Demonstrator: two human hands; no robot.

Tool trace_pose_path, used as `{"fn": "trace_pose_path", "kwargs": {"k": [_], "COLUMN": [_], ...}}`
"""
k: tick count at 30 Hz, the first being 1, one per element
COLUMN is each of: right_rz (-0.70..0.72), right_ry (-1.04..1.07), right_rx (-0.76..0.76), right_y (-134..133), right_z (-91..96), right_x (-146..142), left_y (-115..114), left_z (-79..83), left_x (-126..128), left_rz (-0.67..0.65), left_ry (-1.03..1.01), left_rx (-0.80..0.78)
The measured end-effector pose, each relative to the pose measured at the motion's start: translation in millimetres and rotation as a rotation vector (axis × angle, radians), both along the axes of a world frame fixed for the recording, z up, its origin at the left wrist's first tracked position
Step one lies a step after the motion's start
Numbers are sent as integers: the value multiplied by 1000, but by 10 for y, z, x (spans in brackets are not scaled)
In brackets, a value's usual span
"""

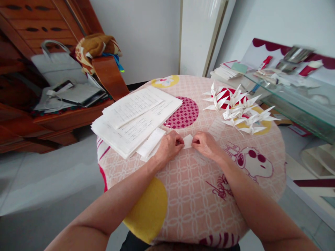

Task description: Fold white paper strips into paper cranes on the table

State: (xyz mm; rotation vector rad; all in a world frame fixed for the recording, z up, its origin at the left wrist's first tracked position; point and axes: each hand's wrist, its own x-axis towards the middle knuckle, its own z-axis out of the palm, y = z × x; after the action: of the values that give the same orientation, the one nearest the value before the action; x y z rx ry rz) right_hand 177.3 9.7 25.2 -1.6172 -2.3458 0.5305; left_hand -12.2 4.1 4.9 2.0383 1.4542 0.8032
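Note:
Between my two hands is a small white piece of paper (187, 141), held just above or on the patterned tablecloth. My left hand (170, 143) pinches its left edge, while my right hand (205, 143) has its fingers closed on the right edge. Close to my left wrist lie a few narrow white paper strips (151, 142), partly under a stack of printed sheets (138, 118). Several folded white paper cranes (240, 108) are grouped at the far right of the round table.
A pink tablecloth (188, 195) covers the round table. To the right stands a glass shelf (293, 101) with papers and metal bowls (298, 54). At the left, a wooden bench (78, 122) carries a grey handbag (57, 69) and a brown patterned cloth (96, 47).

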Motion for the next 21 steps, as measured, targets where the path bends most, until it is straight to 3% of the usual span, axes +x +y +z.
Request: {"fn": "trace_pose_path", "kwargs": {"k": [7,15,21], "right_rz": [-35,-24,-25], "right_ry": [-2,5,5], "right_rx": [-48,-24,-26], "right_y": [0,13,26], "right_z": [58,25,6], "right_x": [-32,-15,-17], "left_y": [7,46,44], "left_z": [-29,-129,-76], "left_x": [-7,-52,-155], "left_rz": [-50,-366,-511], "left_ry": [-43,-25,121], "left_rx": [80,229,269]}}
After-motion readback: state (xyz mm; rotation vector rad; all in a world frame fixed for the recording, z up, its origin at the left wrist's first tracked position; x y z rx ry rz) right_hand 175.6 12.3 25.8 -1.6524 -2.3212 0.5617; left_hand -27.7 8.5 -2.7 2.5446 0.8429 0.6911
